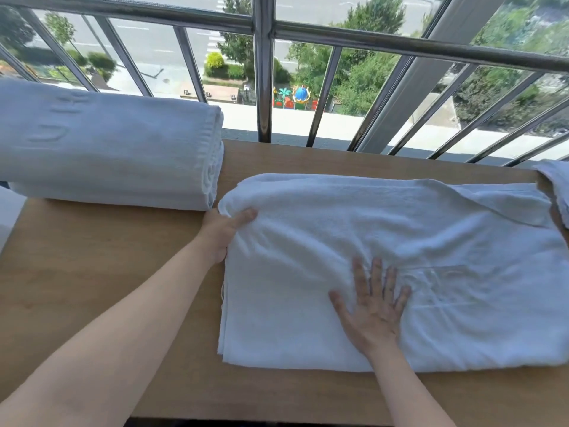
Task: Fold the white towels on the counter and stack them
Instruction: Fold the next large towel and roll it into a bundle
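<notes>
A large white towel [446,241] lies partly folded across the right half of the wooden counter [92,272]. Its far part is doubled over and wrinkled. My left hand [223,232] grips the towel's far left corner, thumb on top of the cloth. My right hand [372,306] rests flat on the towel's middle, palm down with fingers spread. A stack of folded white towels [107,146] sits at the far left of the counter, its folded edges facing right, just beyond my left hand.
Metal railing bars [263,72] and a window run along the counter's far edge, with a street far below. Another piece of white cloth [555,186] shows at the right edge. Bare wood lies in front of the stack on the left.
</notes>
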`<action>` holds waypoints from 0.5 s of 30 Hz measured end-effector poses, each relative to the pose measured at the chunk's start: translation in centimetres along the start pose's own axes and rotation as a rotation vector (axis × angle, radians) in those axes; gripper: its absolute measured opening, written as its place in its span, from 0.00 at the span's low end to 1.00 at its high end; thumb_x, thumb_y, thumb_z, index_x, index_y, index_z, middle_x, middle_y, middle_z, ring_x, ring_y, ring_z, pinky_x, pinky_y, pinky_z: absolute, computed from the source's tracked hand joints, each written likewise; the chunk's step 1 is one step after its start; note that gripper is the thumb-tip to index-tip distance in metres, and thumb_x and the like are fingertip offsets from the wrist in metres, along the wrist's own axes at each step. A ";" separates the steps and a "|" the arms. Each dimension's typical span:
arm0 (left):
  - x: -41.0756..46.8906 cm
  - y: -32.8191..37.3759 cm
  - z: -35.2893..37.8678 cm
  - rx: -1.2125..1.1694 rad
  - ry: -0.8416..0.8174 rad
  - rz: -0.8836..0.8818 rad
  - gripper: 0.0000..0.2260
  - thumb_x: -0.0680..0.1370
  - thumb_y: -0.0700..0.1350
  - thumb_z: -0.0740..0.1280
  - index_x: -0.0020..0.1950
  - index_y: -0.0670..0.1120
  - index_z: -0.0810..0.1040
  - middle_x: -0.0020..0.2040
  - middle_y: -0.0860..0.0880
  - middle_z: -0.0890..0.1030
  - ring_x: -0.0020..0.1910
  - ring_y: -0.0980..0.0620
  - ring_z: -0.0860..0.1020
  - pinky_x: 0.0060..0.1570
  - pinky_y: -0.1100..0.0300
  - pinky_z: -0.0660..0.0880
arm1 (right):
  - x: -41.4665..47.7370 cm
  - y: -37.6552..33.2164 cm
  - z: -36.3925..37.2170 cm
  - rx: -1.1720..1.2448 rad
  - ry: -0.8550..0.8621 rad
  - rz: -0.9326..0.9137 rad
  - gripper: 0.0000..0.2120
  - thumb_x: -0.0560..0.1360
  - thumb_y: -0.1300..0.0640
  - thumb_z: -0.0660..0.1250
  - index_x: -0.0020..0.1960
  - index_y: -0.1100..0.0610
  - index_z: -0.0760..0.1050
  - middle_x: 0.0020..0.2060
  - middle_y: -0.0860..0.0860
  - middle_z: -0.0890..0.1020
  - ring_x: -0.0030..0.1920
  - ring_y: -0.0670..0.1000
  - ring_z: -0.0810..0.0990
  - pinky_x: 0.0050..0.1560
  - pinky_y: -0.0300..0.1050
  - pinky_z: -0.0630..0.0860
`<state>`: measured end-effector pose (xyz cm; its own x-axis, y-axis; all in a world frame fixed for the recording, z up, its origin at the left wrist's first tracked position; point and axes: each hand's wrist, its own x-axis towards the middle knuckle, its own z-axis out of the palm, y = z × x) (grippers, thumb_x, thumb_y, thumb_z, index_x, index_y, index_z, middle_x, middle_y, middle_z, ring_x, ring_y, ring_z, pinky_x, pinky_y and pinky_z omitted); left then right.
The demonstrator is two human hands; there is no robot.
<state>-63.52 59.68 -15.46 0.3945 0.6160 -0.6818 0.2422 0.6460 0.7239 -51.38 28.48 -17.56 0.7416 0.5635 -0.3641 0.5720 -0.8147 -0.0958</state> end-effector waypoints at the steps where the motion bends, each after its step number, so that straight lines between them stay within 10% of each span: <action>1: 0.0 -0.2 0.2 0.005 0.031 0.002 0.28 0.63 0.43 0.83 0.60 0.41 0.80 0.55 0.42 0.85 0.50 0.42 0.85 0.50 0.42 0.82 | 0.0 0.0 0.1 -0.005 0.005 0.000 0.40 0.73 0.22 0.37 0.78 0.39 0.30 0.79 0.48 0.32 0.77 0.55 0.27 0.74 0.69 0.35; 6: 0.7 0.8 1.4 0.330 0.097 0.140 0.18 0.67 0.45 0.82 0.54 0.44 0.82 0.51 0.44 0.85 0.46 0.48 0.85 0.47 0.52 0.83 | 0.1 -0.6 0.0 -0.035 -0.018 0.010 0.38 0.71 0.22 0.34 0.76 0.35 0.28 0.78 0.50 0.29 0.75 0.57 0.24 0.72 0.70 0.32; 15: 3.1 2.7 1.9 0.147 0.069 0.200 0.04 0.76 0.44 0.74 0.47 0.52 0.82 0.51 0.48 0.85 0.52 0.45 0.83 0.54 0.47 0.80 | 0.1 -2.7 -0.9 -0.033 -0.032 0.036 0.36 0.71 0.30 0.43 0.74 0.30 0.30 0.78 0.57 0.30 0.75 0.65 0.27 0.70 0.74 0.35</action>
<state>-60.00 62.45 -15.44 0.3873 0.7574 -0.5257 0.2935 0.4392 0.8491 -52.54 30.89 -16.53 0.7505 0.5290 -0.3960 0.5569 -0.8290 -0.0519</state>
